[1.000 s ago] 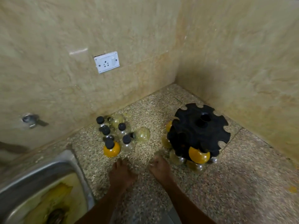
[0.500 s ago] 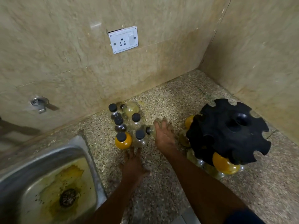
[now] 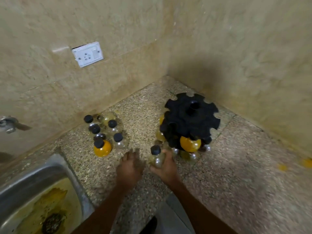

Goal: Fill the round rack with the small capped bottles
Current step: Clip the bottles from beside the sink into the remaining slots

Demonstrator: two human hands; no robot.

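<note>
We now grip clear bottle (image 3: 156,160) in right hand (image 3: 166,168), lifted from cluster (image 3: 105,132); left hand (image 3: 129,168) loose, empty; rack (image 3: 190,120) slot next

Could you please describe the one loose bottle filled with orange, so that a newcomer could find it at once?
Start at the steel sink at the lower left, then look just beyond its far corner to the cluster of loose bottles on the speckled counter. The orange-filled bottle is the cluster's nearest member. Its neighbours are clear or dark; it alone has a bright orange belly under its black cap.
</note>
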